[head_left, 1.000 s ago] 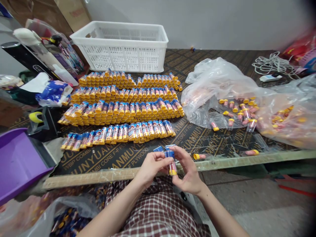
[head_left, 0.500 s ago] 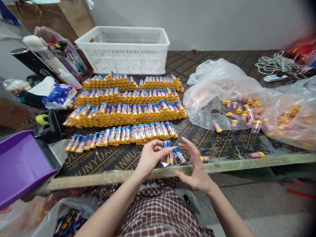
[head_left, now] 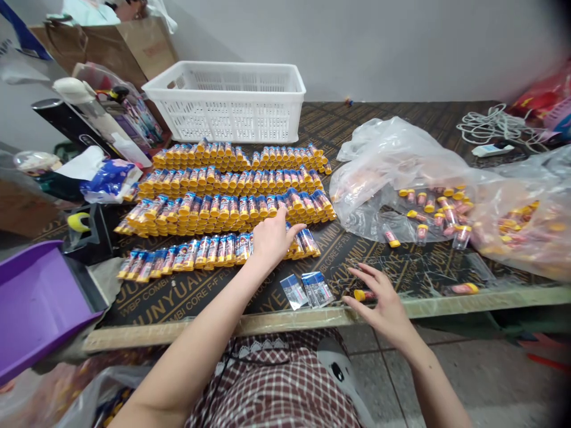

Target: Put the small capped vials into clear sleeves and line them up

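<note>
My left hand point(head_left: 271, 239) is bent over the front row of small tubes point(head_left: 214, 251) with blue-printed sleeves and yellow caps. Its fingers are curled, and what they hold, if anything, is hidden among the tubes. Near the table's front edge my right hand point(head_left: 379, 300) is open, its fingers apart and empty. Just beside its thumb and fingertips lies a pink tube with a yellow cap point(head_left: 362, 295). Left of that hand, flat clear-and-blue printed sleeves point(head_left: 318, 289) lie in a small pile, with another sleeve point(head_left: 294, 291) alongside.
Stacked rows of tubes point(head_left: 241, 209) stand behind the front row. A white plastic basket point(head_left: 232, 113) is at the back. To the right, a clear bag point(head_left: 401, 154) spills loose tubes. A purple dustpan point(head_left: 40, 309) is at the left and a white cable point(head_left: 495, 128) lies far right.
My left hand has moved forward from the table edge, where it held a tube at a sleeve, to the front row. My right hand has shifted right, away from the sleeves, staying open.
</note>
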Tool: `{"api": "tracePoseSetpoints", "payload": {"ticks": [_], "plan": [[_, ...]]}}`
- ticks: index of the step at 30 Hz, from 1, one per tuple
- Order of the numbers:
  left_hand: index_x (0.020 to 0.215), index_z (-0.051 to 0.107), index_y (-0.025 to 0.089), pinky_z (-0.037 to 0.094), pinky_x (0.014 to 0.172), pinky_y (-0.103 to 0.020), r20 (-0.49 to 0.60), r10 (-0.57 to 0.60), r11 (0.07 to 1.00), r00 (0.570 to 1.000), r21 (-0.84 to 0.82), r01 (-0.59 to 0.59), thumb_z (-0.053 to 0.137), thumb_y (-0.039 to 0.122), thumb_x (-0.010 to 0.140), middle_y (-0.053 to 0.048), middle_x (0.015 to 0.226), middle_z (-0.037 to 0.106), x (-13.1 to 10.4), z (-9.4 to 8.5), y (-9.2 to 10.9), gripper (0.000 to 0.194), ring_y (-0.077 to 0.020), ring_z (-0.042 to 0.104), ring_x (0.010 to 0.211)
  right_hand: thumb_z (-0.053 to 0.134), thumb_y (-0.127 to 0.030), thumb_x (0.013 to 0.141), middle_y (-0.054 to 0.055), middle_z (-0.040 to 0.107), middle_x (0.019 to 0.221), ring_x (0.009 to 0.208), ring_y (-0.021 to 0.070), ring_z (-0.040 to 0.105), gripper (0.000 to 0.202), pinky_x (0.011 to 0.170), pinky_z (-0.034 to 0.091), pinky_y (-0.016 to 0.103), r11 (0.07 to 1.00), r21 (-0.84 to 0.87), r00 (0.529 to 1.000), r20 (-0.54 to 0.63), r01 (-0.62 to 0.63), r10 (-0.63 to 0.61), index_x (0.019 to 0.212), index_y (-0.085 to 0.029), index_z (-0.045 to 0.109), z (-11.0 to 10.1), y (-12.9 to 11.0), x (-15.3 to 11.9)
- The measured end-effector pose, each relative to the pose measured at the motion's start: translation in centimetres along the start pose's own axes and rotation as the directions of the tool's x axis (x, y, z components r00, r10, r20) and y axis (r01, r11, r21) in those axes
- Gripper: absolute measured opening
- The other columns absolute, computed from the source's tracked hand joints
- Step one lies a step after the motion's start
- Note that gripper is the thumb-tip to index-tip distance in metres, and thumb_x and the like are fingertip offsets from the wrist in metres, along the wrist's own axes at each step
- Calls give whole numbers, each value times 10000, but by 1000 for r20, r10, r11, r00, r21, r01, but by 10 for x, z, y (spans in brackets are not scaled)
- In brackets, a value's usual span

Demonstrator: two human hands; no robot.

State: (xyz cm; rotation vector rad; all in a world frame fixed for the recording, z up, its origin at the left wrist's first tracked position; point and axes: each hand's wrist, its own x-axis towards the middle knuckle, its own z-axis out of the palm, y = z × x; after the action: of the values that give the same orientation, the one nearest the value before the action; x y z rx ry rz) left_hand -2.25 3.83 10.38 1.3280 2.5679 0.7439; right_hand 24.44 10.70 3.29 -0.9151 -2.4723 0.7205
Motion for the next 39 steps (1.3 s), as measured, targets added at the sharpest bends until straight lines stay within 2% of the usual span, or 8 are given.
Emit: {"api": "tracePoseSetpoints", "payload": {"ticks": [3, 8, 13, 19, 24, 28, 32, 39], "plan": [[855, 625, 184, 351, 635, -268, 5, 43, 997, 999, -58, -42, 487, 517, 862, -44, 662, 641, -28, -1, -2, 360, -194, 605, 658, 698, -422, 725, 116, 569, 1193, 1109, 285, 531, 524, 856, 498, 435, 998, -65, 999, 44, 17, -14, 1203, -235, 592, -4, 13, 2], [772, 606, 199, 320, 584, -261, 264, 20, 1000, 964, -28, -13, 639, 382, 789, -28, 702, 649, -81, 27, -25, 187, -190, 593, 653, 712, -403, 719, 75, 664, 888, 836, 244, 583, 287, 765, 475, 420, 988, -149, 991, 131, 42, -22, 949, -232, 713, -11, 27, 10], [796, 593, 205, 336, 621, -265, 219, -78, 997, 973, 25, 74, 584, 276, 828, -30, 791, 641, -94, 49, -40, 78, -183, 596, 713, 688, -364, 754, 53, 671, 827, 773, 214, 571, 147, 702, 464, 359, 983, -162, 974, 222, 85, -47, 816, -233, 707, -13, 23, 20], [702, 557, 191, 362, 624, -245, 157, -27, 978, 987, -202, 59, 595, 217, 787, -5, 732, 585, -96, 48, -41, 97, -144, 550, 658, 717, -318, 720, 29, 662, 768, 750, 213, 598, 124, 647, 466, 321, 969, -223, 946, 322, 108, -31, 801, -231, 680, -14, 21, 25], [761, 567, 195, 379, 594, -228, 183, -108, 877, 977, -446, 180, 651, 175, 711, 41, 617, 567, -97, 51, -44, 100, -123, 535, 576, 627, -369, 807, 42, 647, 781, 667, 182, 609, 173, 633, 494, 317, 990, -125, 994, 99, 58, -45, 853, -203, 650, -15, 10, 27], [709, 589, 191, 378, 603, -235, 177, -119, 889, 977, -419, 184, 658, 194, 717, 20, 625, 604, -96, 52, -45, 70, -135, 554, 597, 634, -376, 809, 58, 672, 876, 680, 171, 635, 281, 652, 542, 316, 987, 155, 990, -133, -35, 56, 1025, -198, 617, -16, -12, 23], [692, 606, 202, 365, 610, -245, 176, -79, 944, 981, -303, 131, 607, 209, 772, 1, 659, 638, -98, 50, -45, 81, -151, 571, 624, 583, -353, 853, 77, 691, 977, 863, 205, 668, 249, 766, 552, 349, 921, 378, 990, -69, -91, 126, 1057, -214, 617, -10, -33, 17], [781, 587, 222, 371, 645, -260, 168, -47, 987, 985, -147, 72, 568, 192, 806, -9, 724, 641, -102, 46, -43, 43, -169, 584, 690, 547, -319, 877, 72, 663, 1038, 913, 193, 631, 232, 733, 530, 307, 946, 322, 992, -98, -46, 81, 1062, -224, 649, 1, -46, 14]]}}
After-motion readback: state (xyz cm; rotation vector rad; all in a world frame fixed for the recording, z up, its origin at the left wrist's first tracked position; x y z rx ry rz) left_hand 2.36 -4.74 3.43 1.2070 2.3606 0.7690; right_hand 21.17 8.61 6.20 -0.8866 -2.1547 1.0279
